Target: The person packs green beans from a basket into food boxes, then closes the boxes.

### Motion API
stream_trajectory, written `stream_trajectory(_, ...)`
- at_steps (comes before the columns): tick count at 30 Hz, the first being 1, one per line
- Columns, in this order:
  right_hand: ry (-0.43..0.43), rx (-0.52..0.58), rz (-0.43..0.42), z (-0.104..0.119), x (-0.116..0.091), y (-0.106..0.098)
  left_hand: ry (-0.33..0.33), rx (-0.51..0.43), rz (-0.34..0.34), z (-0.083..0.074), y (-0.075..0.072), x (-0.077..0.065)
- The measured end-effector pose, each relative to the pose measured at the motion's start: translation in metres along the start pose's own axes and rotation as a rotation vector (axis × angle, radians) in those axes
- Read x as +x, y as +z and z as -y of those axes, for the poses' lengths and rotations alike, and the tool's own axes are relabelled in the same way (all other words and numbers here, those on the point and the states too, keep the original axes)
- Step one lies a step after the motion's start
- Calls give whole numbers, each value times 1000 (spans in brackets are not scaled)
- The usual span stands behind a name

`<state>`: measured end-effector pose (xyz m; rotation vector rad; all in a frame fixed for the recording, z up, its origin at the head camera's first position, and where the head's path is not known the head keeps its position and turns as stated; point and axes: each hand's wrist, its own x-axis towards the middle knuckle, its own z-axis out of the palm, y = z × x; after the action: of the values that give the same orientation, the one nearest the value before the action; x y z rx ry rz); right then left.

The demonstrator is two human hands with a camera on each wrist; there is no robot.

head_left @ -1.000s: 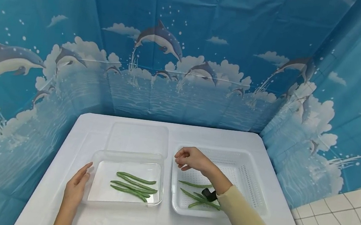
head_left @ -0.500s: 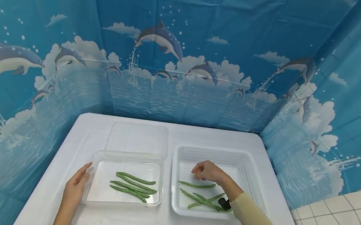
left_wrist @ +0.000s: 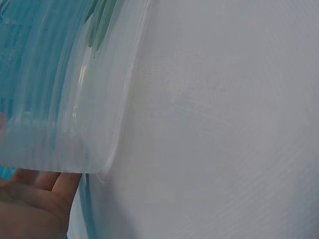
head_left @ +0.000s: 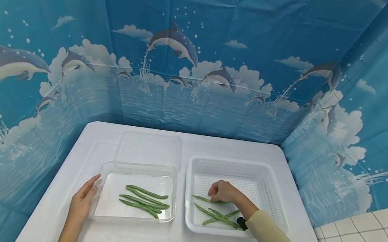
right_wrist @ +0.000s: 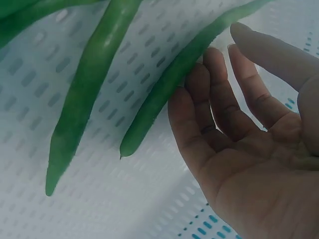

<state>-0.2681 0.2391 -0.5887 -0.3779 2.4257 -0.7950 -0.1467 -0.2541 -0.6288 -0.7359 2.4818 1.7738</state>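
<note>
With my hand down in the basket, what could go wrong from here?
The right hand is right at a bean without plainly gripping it, so the bean may slip.
The black wrist device appears close to the crossed beans and could drag them.
The left hand is beside the clear container; a nudge might shift it.

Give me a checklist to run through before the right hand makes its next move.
1. Right hand at the upper bean: ok.
2. Bean pinched: not ok; a gap shows between thumb and fingertips.
3. Bean apart from the crossed beans in the white basket: ok.
4. Left hand beside the clear container: ok.
5. Container uncovered, with bare floor showing: ok.
6. Bean's weight or slipperiness: cannot tell.
</note>
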Motion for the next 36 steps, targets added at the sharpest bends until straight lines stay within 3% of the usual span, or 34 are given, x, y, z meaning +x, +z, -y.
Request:
stream_trajectory(9,-1,-191,-19,9,3,9,26,-6,-3,0,1,2)
stream_trajectory(22,-94,-182,34,6,-3,-2,30,15,-11,-1,1,2)
stream_trajectory(26,-145,-96,58,2,-4,-11,29,16,-17,0,1,1)
stream_trajectory(29,-158,30,82,3,-6,-18,29,6,-10,0,0,1)
stream_trajectory(36,-157,309,92,25,-9,-27,28,2,-4,1,0,1)
